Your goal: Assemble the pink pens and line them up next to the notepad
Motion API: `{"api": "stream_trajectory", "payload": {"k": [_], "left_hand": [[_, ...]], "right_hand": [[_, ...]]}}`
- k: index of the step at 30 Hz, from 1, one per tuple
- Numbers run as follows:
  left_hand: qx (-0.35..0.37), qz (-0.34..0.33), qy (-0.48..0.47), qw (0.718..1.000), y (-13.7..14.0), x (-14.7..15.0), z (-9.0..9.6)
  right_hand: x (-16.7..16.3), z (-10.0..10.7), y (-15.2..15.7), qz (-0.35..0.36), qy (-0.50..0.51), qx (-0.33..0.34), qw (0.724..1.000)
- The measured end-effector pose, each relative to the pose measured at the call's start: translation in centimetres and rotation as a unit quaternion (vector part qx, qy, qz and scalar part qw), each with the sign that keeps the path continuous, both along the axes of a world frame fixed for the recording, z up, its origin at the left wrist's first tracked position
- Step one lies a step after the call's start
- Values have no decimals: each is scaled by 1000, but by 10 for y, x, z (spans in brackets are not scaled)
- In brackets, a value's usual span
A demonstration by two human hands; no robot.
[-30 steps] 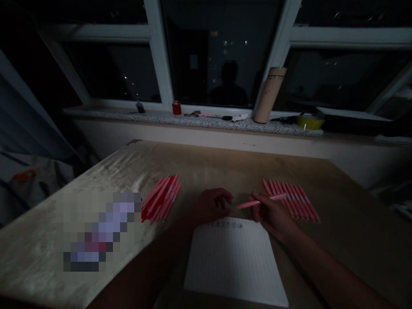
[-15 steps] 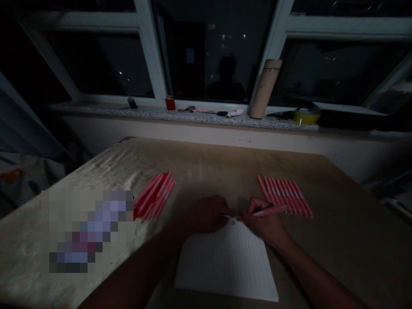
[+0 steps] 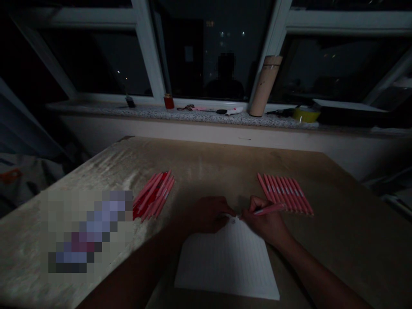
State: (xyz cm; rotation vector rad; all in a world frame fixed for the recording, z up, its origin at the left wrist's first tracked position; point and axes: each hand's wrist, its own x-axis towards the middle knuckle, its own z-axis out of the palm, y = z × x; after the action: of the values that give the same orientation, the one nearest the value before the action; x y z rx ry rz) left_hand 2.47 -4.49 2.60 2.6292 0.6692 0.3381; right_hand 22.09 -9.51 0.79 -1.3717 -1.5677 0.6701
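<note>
A lined sheet of white paper [image 3: 225, 266] lies in front of me, its top end partly covered by my hands. My right hand [image 3: 265, 221] is closed around a pink pen [image 3: 270, 209] in a writing grip, fingertips at the paper's top edge. The pen's tip is hidden by the fingers. My left hand [image 3: 209, 212] rests on the paper's upper left corner, fingers curled and thumb close to the index finger; whatever is between them is too dark to make out. A small dark mark [image 3: 233, 221] shows on the paper between both hands.
Several pink pens [image 3: 286, 193] lie side by side at the right. A looser pile of pink pens [image 3: 154, 195] sits on a red packet at the left, beside a blurred-out object [image 3: 93, 231]. Along the windowsill [image 3: 199, 118] stand a tan cylinder [image 3: 265, 88] and yellow tape [image 3: 305, 114].
The pen in my right hand has shifted slightly. My left fingers have moved a little, and a dark bit beneath them no longer shows. The view has tilted slightly.
</note>
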Motion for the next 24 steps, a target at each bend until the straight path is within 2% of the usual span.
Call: {"api": "stream_trajectory", "payload": {"k": [7, 11, 17, 24], "left_hand": [[-5, 0, -5, 1000, 1, 1, -2], [-6, 0, -3, 1000, 2, 1, -3], [-5, -2, -7, 1000, 1, 0, -1], [-4, 0, -13, 1000, 0, 1, -1]], "right_hand": [[1, -1, -1, 20, 7, -7, 1000], [1, -4, 0, 2, -7, -6, 1000], [1, -3, 1, 13, -17, -5, 1000], [0, -3, 0, 9, 12, -18, 1000]]}}
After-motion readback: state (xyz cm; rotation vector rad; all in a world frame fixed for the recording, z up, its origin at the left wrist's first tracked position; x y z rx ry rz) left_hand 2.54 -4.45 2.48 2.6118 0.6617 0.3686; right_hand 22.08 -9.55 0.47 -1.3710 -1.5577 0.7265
